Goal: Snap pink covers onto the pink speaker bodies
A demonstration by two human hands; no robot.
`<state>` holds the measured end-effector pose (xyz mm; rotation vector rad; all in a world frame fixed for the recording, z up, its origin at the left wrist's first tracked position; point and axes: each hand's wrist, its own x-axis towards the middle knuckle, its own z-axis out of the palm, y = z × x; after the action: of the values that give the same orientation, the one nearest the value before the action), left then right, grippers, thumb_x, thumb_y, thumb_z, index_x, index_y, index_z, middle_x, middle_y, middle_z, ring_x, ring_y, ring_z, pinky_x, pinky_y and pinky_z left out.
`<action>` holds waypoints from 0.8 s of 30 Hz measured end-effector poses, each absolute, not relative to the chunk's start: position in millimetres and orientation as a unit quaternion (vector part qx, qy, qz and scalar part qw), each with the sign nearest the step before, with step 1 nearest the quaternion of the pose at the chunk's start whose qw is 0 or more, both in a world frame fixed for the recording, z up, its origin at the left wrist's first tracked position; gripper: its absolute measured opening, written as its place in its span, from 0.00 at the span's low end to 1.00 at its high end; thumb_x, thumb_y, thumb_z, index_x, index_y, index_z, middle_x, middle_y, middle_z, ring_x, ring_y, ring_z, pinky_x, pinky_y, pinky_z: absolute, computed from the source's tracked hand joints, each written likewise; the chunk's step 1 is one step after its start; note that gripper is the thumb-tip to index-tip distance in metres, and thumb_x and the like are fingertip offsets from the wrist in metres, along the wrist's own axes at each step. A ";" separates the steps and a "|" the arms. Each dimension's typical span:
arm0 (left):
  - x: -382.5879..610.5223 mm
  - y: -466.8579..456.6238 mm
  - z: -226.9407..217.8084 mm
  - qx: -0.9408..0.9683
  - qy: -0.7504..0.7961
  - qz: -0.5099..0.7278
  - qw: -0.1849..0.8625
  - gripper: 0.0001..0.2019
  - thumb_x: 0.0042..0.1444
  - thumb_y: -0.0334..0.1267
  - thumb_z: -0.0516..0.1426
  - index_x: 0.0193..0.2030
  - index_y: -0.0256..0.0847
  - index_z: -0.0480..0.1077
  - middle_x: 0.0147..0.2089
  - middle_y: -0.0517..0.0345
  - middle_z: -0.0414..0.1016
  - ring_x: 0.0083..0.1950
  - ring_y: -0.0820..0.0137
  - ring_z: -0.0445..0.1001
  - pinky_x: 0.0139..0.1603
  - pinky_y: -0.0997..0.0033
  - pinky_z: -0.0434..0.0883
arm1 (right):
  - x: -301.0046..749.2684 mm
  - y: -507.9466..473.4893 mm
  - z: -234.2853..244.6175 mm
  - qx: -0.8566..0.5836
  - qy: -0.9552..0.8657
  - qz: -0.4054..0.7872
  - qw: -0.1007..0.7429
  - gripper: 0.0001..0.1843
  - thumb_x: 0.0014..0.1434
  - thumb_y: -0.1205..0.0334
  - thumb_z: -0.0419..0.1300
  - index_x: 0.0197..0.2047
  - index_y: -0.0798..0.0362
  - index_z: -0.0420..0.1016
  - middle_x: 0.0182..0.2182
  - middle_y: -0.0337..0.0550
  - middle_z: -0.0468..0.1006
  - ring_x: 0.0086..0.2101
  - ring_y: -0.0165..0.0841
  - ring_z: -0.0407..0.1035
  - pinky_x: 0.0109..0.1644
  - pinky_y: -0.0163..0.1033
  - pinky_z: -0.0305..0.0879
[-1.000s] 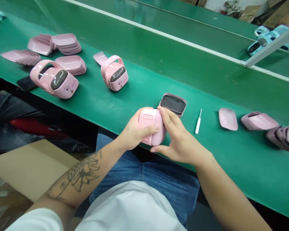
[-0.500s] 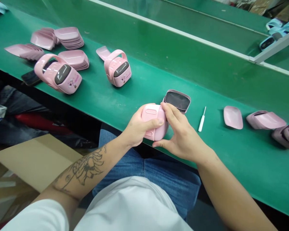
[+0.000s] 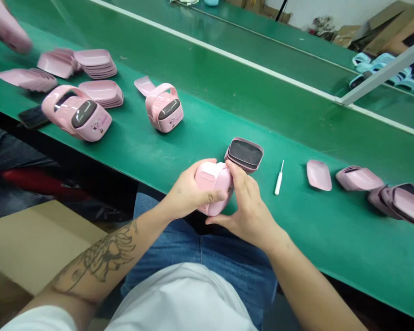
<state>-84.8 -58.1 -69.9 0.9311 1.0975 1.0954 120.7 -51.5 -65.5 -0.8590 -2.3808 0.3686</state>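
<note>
Just beside the dark-topped stack (image 3: 244, 154), the left hand (image 3: 184, 191) wraps the pink housing (image 3: 211, 182); the right hand (image 3: 251, 203) grips its end, fingers partly spread. Uneven pressure could make it slip and knock that stack.

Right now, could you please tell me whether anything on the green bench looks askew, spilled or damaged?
At the far left, one pile of pink covers lies fanned over sideways, unlike the neat stack nearby. I see no spill or obvious damage.
</note>
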 end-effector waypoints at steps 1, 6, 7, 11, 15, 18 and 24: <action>-86.7 -59.4 -67.3 0.417 0.493 0.469 0.602 0.52 0.36 0.51 0.81 0.68 0.38 0.69 0.63 0.41 0.79 0.60 0.50 0.80 0.57 0.56 0.78 | 119.2 -54.5 -69.2 -0.318 -0.890 0.130 0.300 0.72 0.56 0.37 0.75 0.84 0.55 0.34 0.74 0.71 0.61 0.73 0.60 0.59 0.74 0.68 0.64; -87.9 -67.3 -57.6 0.456 0.537 0.458 0.542 0.45 0.43 0.52 0.77 0.65 0.36 0.71 0.58 0.43 0.83 0.54 0.53 0.83 0.51 0.59 0.82 | 113.1 -62.4 -77.1 -0.300 -0.891 0.127 0.317 0.63 0.62 0.42 0.72 0.83 0.57 0.39 0.72 0.70 0.63 0.72 0.60 0.61 0.73 0.67 0.66; -87.6 -68.6 -57.5 0.461 0.537 0.461 0.535 0.43 0.44 0.52 0.76 0.65 0.35 0.71 0.58 0.43 0.83 0.53 0.54 0.84 0.50 0.60 0.83 | 112.4 -62.7 -76.6 -0.298 -0.891 0.127 0.317 0.62 0.63 0.45 0.72 0.83 0.56 0.39 0.71 0.70 0.63 0.72 0.60 0.61 0.73 0.67 0.67; -87.6 -71.7 -61.7 0.477 0.529 0.476 0.515 0.39 0.48 0.51 0.74 0.63 0.37 0.71 0.56 0.45 0.84 0.50 0.57 0.85 0.48 0.63 0.83 | 111.2 -62.3 -73.4 -0.293 -0.895 0.115 0.317 0.60 0.64 0.47 0.72 0.84 0.54 0.38 0.69 0.68 0.65 0.70 0.60 0.63 0.70 0.69 0.69; -87.1 -73.5 -65.9 0.482 0.528 0.487 0.502 0.37 0.48 0.51 0.74 0.62 0.37 0.72 0.54 0.46 0.85 0.49 0.58 0.85 0.47 0.63 0.83 | 111.5 -62.9 -72.0 -0.294 -0.899 0.103 0.307 0.60 0.64 0.47 0.71 0.83 0.56 0.39 0.69 0.70 0.66 0.70 0.61 0.62 0.70 0.69 0.69; -86.4 -74.3 -67.5 0.476 0.523 0.492 0.508 0.37 0.49 0.52 0.74 0.62 0.37 0.72 0.54 0.46 0.84 0.49 0.58 0.84 0.48 0.62 0.83 | 110.7 -63.3 -71.4 -0.293 -0.902 0.095 0.301 0.60 0.64 0.48 0.72 0.83 0.58 0.41 0.68 0.70 0.66 0.70 0.61 0.63 0.70 0.67 0.68; -100.8 -71.5 -74.3 0.490 0.519 0.467 0.522 0.42 0.48 0.57 0.74 0.65 0.37 0.71 0.63 0.42 0.80 0.59 0.51 0.81 0.55 0.58 0.81 | 107.6 -63.5 -71.0 -0.288 -0.906 0.127 0.283 0.68 0.60 0.38 0.73 0.84 0.54 0.34 0.72 0.70 0.63 0.72 0.63 0.60 0.72 0.70 0.66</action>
<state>-100.8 -71.5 -74.3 1.1742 1.2444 1.1183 107.6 -63.5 -71.0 -0.7698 -2.4260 0.3410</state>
